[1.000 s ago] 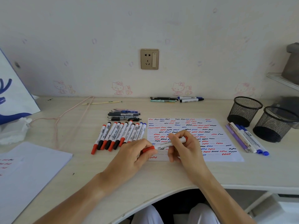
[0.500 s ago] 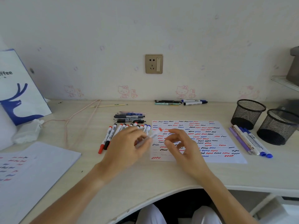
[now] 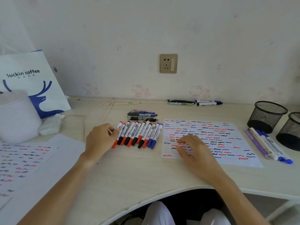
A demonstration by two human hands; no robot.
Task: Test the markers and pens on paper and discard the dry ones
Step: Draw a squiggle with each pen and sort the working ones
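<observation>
A row of several whiteboard markers (image 3: 138,135) with red, black and blue caps lies side by side at mid-desk. My left hand (image 3: 100,138) sits at the row's left end, its fingertips touching the leftmost red marker (image 3: 117,138), which lies flat on the desk. To the right is the test paper (image 3: 227,132), covered with red, blue and black squiggles. My right hand (image 3: 193,151) rests on the paper's lower left part with loosely curled fingers and holds nothing.
Several pens (image 3: 142,115) lie behind the row and more (image 3: 194,102) by the wall. Two black mesh cups (image 3: 267,116) stand at the right, with markers (image 3: 267,143) in front. At the left are scribbled sheets (image 3: 24,159), a white container (image 3: 16,116), a tissue (image 3: 50,125) and a paper bag (image 3: 32,85).
Both hands held a red marker over the paper; the left hand carried it left and laid it at the row's left end. The right hand let go and dropped onto the paper.
</observation>
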